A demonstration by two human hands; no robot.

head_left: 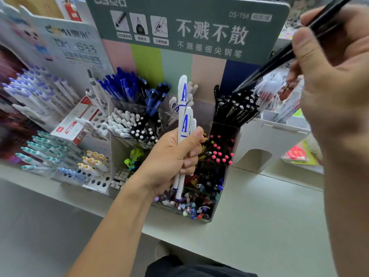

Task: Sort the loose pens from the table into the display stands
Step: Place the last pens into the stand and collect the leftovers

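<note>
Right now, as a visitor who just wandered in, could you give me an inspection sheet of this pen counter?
Surface: pale counter, bare near its front edge.
Job's things: white pens with a blue A bunched in the left hand; black pens in the right hand, tips above the black-pen compartment.
Clutter: red-and-white box lying on the left stand.
Fingers: both hands curled round pens.
Cables: nothing seen.
Surroundings: grey-headed display stand with many pen compartments; white stand to its right.
</note>
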